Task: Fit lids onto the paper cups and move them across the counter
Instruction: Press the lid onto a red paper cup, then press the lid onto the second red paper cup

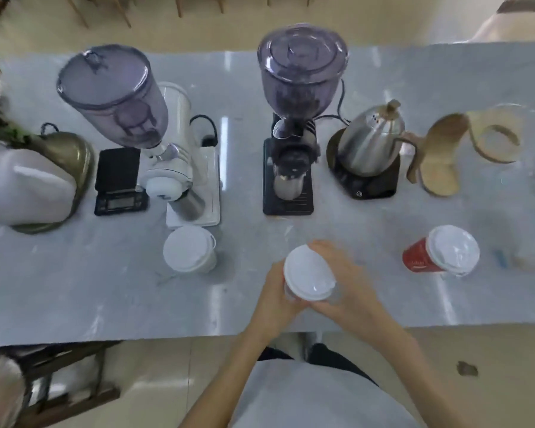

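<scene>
A paper cup with a white lid is held between both hands near the front middle of the grey counter. My left hand wraps its left side and my right hand cups its right side and back. The cup's body is mostly hidden by the fingers. A white lidded cup stands to the left, just in front of the white grinder. A red paper cup with a white lid stands to the right.
Along the back stand a white grinder, a black scale, a black grinder, a steel kettle on a dark base, and a wooden dripper stand. A white and brass object sits far left.
</scene>
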Available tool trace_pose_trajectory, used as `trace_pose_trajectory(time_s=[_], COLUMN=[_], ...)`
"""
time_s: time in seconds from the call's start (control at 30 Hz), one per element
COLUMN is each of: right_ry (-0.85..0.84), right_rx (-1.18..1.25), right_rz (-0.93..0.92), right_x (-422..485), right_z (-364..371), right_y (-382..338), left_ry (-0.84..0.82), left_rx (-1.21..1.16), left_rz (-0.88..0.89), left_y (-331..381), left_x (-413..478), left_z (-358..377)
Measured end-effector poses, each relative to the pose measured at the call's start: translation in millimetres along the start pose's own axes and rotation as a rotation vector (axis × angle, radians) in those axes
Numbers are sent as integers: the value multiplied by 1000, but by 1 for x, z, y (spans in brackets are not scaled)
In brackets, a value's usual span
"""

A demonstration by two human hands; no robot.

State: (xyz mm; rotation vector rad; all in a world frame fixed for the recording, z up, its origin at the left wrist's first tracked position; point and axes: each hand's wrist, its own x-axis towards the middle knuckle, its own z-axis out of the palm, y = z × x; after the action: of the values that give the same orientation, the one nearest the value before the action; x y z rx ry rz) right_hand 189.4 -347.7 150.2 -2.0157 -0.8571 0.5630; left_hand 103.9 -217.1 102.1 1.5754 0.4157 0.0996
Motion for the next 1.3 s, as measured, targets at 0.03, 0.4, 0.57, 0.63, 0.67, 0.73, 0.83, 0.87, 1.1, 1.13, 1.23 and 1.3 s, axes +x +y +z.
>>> trace_pose_trajectory(time_s=[0.03, 0.4, 0.57, 0.63, 0.67, 0.73, 0.83, 0.87, 1.1, 1.13, 1.23, 1.3], right_ry=[8, 179, 179, 175, 175, 172, 172, 172, 153, 136, 61, -78], right_rx=[-19, 16, 59, 70, 74, 72, 57, 52, 39, 37, 21, 23], right_rz=[28, 202, 246, 267, 272, 263, 261, 260, 202, 202, 207, 235], right_x=[-3, 33, 51, 54, 54, 56, 59, 60, 57, 57, 57, 57], right_z=[9, 34, 35, 38, 39, 42, 44, 44, 42, 40, 32, 21], right_y=[3, 10, 20, 25, 27, 31, 35, 36, 38, 38, 37, 37], left_ry=[3, 22, -13, -25, -27, -30, -80, -97, -76, -76, -71, -132], left_rx=[-17, 58, 125, 142, 151, 156, 147, 146, 146, 145, 126, 144], left_rz=[-35, 2, 36, 16, -4, -32, -27, -29, 24, 29, -9, -6], left_y=[-8, -23, -42, -47, -49, -51, -55, -57, -55, -54, -57, -57], left_x=[-2, 53, 71, 74, 74, 73, 75, 76, 75, 75, 70, 71], left_z=[0, -15, -23, -25, -26, -28, -34, -36, -34, -32, -27, -23])
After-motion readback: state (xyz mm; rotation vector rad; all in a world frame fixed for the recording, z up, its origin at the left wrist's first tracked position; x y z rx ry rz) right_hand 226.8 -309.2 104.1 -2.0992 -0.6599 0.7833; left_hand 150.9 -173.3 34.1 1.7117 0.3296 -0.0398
